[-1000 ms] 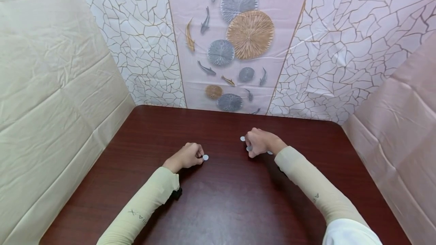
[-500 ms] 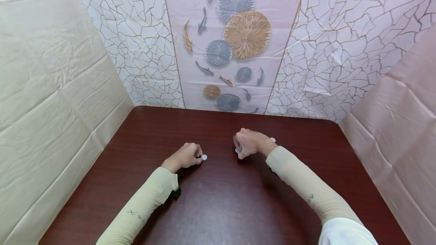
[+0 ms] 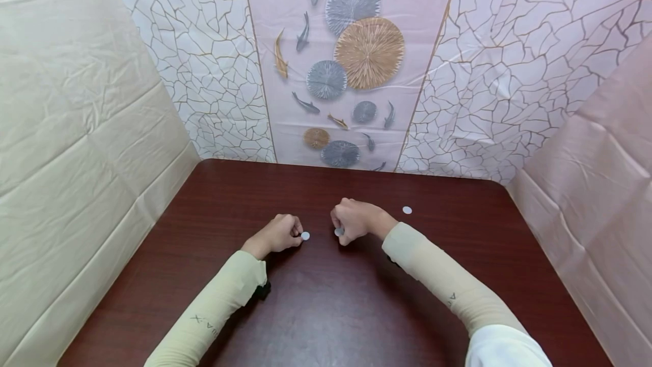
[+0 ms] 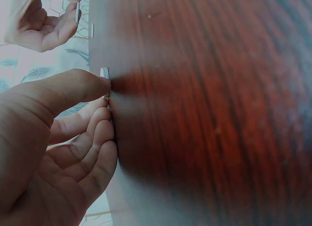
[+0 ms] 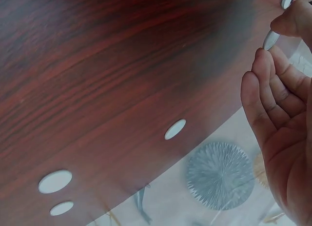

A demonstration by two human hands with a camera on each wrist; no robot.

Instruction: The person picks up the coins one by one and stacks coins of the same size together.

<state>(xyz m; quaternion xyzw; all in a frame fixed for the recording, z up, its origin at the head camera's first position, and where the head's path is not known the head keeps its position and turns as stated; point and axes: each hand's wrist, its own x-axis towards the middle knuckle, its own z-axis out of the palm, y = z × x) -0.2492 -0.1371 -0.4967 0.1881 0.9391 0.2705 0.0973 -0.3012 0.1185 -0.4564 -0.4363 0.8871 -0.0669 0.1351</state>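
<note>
Here's the worktop (image 3: 326, 310), dark red-brown with a streaky wood grain, shining softly in front of the hands. Cloth closes it in: a cream wall (image 3: 86, 157) off to the left hand's side, a pinkish wall (image 3: 596, 169) off to the right hand's, and straight beyond both a backdrop (image 3: 346, 112) of fish and round fringed shapes in gold and blue-grey, flanked by crackle-patterned panels.

Now the hands! The left hand (image 3: 277, 234) is low, fingertips right down at the wood, thumb and fingers curled in a small grip on a white disc (image 3: 305, 235), most of its face showing on the side towards the right hand. Across from it, the right hand (image 3: 359, 220) pinches a second disc (image 3: 338, 232) between thumb and fingertip, held up clear of the wood, near the left hand's disc but apart from it. Its other fingers curl loosely.

And the loose ones, all flat on the wood: the right wrist view gives a lone disc (image 5: 175, 129) nearer the right hand, then a larger-looking disc (image 5: 55, 181) with a neighbouring disc (image 5: 62, 208) just beside it, farther from those fingers. Long cream sleeves (image 3: 219, 299) reach past both wrists.
</note>
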